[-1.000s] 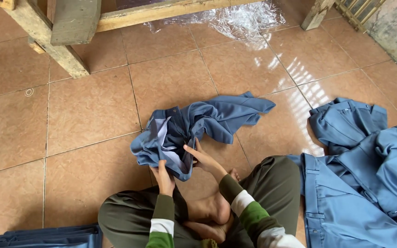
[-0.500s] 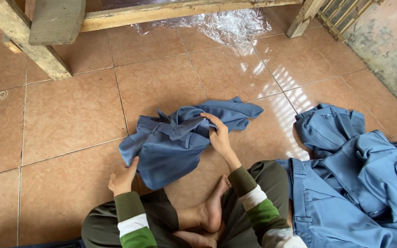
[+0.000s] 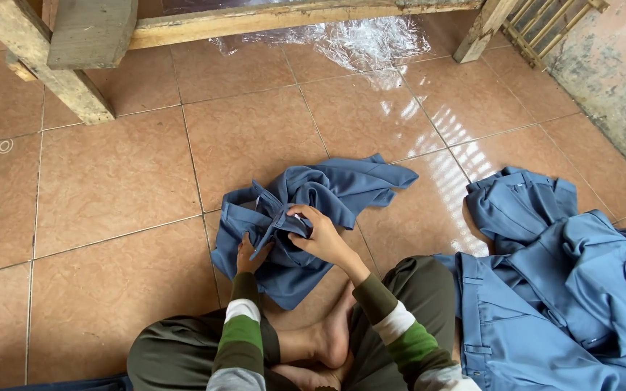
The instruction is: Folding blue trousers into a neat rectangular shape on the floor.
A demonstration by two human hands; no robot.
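I sit cross-legged on a tiled floor with a crumpled blue garment [image 3: 342, 187] spread in front of my feet. My right hand [image 3: 319, 235] pinches a bunched fold near the garment's middle. Just to its left, my left hand [image 3: 249, 255] grips the same fold from below. Both sleeves are striped green, white and olive. The far end of the garment stretches away to the right across the tiles.
A pile of blue garments [image 3: 566, 289] lies at my right side. A wooden frame [image 3: 74, 43] stands at the back, with crumpled clear plastic [image 3: 360, 40] under it. A stained wall [image 3: 617, 80] rises at the far right. Dark blue cloth [image 3: 74, 384] shows at the lower left.
My left hand rose from beside my knee onto the garment. My right hand drew back from the far end to the middle fold. The cloth bunched up between them.
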